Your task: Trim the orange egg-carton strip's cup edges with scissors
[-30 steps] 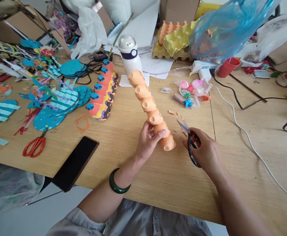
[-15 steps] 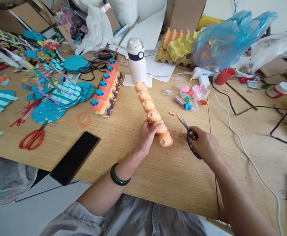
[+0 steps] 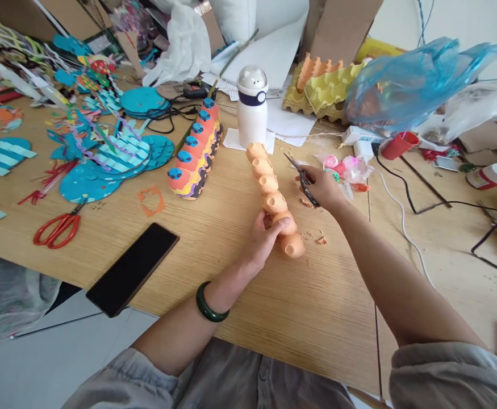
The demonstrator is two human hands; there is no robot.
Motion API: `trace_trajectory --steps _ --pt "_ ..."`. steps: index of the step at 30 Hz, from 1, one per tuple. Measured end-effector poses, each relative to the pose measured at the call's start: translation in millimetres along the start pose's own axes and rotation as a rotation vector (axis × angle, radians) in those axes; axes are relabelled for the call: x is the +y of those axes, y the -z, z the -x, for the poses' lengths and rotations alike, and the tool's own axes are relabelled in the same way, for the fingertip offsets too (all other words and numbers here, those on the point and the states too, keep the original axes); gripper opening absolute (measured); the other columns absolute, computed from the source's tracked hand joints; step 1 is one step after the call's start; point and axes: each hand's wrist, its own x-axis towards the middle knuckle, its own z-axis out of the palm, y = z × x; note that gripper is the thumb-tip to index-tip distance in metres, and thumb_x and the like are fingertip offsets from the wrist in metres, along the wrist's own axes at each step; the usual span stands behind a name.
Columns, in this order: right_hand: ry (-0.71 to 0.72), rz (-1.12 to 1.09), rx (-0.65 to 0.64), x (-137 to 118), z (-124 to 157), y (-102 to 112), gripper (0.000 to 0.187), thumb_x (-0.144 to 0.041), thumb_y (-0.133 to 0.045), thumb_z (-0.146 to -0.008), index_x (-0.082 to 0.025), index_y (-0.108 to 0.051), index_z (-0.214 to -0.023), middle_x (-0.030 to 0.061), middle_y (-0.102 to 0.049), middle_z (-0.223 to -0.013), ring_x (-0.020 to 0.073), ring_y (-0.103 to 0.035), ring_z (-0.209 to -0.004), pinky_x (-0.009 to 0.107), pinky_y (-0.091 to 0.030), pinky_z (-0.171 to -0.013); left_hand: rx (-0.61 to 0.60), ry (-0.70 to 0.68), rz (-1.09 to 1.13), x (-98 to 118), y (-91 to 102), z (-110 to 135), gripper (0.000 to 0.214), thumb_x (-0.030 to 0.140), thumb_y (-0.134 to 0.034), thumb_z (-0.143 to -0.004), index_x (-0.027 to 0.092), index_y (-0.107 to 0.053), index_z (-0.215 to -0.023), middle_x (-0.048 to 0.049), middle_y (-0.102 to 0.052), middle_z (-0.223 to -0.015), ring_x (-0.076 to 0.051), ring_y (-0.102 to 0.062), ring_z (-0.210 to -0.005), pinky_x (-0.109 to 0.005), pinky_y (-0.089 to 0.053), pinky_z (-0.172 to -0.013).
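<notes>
– Looking from the head view, where's the orange carton strip (image 3: 275,201) from here?
– Just right of the frame's middle. Its long axis slants from upper left to lower right, cups in a row.

– And the grip?
– The left hand (image 3: 264,240) is clamped on it near the lower end, thumb laid over the top. Most of the length reaches away up the frame from that grip, towards the white bottle (image 3: 251,122); only a short end sticks out below.

– What about the right hand (image 3: 322,186)?
– Off to the right of the strip and apart from it, fingers closed round the black scissors (image 3: 303,176). The blades point to the upper left, beside the strip's far half. I can't tell from here whether the blades are apart.

– So the left is nearer?
– Yes, it's the only hand touching the strip.

– And the surface?
– A wooden table (image 3: 316,324), with orange scraps (image 3: 322,241) right of the strip's lower end. The phone (image 3: 132,270) lies lower left, red-handled scissors (image 3: 57,230) farther left.

– Busy room!
– A painted strip (image 3: 197,147) lies left of the bottle, egg trays (image 3: 331,88) sit at upper right, and a blue bag (image 3: 418,85) is beside them.
</notes>
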Motion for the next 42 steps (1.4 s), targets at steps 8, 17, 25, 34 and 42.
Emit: trace_trajectory --steps 8,17,25,34,42 --pt "0.012 0.168 -0.144 -10.7 1.0 11.3 0.041 -0.018 -0.064 -0.081 -0.027 -0.079 -0.119 0.0061 -0.08 -0.096 0.0276 -0.07 -0.089 0.034 -0.049 -0.074 0.003 -0.01 -0.006 -1.4 1.8 -1.2 0.042 0.039 -0.078 -0.078 0.019 -0.063 -0.111 -0.0061 -0.069 -0.105 -0.02 -0.064 -0.099 -0.031 -0.051 -0.086" --pt "-0.128 -0.348 0.081 21.2 51.5 26.0 0.043 -0.019 -0.061 -0.076 -0.012 -0.075 -0.115 0.0009 -0.062 -0.068 0.0153 -0.054 -0.06 0.032 -0.048 -0.059 -0.044 -0.001 0.034 -1.9 1.8 1.1 0.043 0.04 -0.08 -0.075 0.017 -0.063 -0.108 -0.0063 -0.069 -0.102 -0.019 -0.065 -0.095 -0.028 -0.052 -0.079" --pt "-0.305 -0.78 -0.067 9.6 123.1 18.2 0.057 -0.029 -0.076 -0.07 -0.012 -0.069 -0.124 0.007 -0.075 -0.09 0.0149 -0.061 -0.068 0.028 -0.048 -0.055 -0.158 0.1 0.154 6.5 -3.8 7.1 0.051 0.042 -0.082 -0.07 0.018 -0.062 -0.111 -0.0047 -0.069 -0.1 -0.018 -0.066 -0.09 -0.028 -0.057 -0.073" --pt "-0.372 -1.106 0.03 -0.7 158.2 7.1 0.042 -0.04 -0.085 -0.077 -0.021 -0.073 -0.113 0.0045 -0.077 -0.09 0.0166 -0.069 -0.076 0.027 -0.054 -0.059 -0.224 -0.022 -0.016 3.9 -1.0 9.0 0.055 0.047 -0.085 -0.072 0.019 -0.064 -0.115 -0.0062 -0.071 -0.11 -0.02 -0.066 -0.103 -0.027 -0.053 -0.082" --pt "-0.265 -1.325 0.107 16.4 159.5 -8.7 0.042 -0.044 -0.084 -0.079 -0.025 -0.072 -0.115 0.0032 -0.078 -0.095 0.0201 -0.074 -0.085 0.032 -0.062 -0.066 -0.313 -0.076 -0.047 0.5 -0.1 9.9 0.06 0.044 -0.087 -0.072 0.019 -0.063 -0.12 -0.0059 -0.072 -0.111 -0.017 -0.067 -0.097 -0.026 -0.053 -0.083"
